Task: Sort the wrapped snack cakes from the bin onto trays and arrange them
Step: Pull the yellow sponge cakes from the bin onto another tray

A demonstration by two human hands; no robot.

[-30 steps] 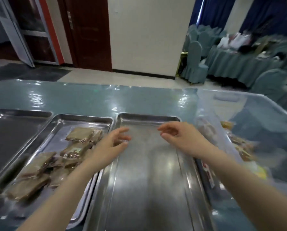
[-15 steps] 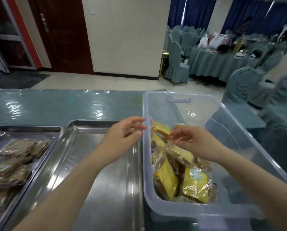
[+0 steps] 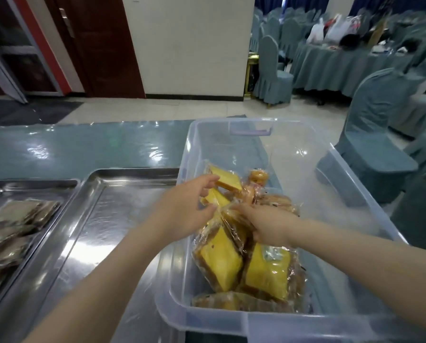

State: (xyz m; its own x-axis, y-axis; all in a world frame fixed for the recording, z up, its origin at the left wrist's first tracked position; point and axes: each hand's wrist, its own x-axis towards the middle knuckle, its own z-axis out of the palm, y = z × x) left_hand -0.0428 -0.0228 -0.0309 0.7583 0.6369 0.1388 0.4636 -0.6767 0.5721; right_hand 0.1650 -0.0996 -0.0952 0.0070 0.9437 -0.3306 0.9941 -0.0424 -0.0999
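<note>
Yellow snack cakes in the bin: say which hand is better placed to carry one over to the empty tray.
Left. The left hand already touches the top yellow cake and hangs over the bin wall beside the empty tray; the right hand is deeper in the pile.

Wrapped yellow cakes (image 3: 219, 261) in clear bin (image 3: 343, 179)

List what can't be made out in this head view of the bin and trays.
- How many cakes the clear plastic bin holds: the yellow wrapped snack cakes overlap, and both hands cover some.
- The right hand: its fingers are buried in wrappers, so its grip cannot be told.
- The brown wrapped cakes on the left steel tray: blurred and cut off by the left edge.
- Wrapper print: too small and blurred.
</note>
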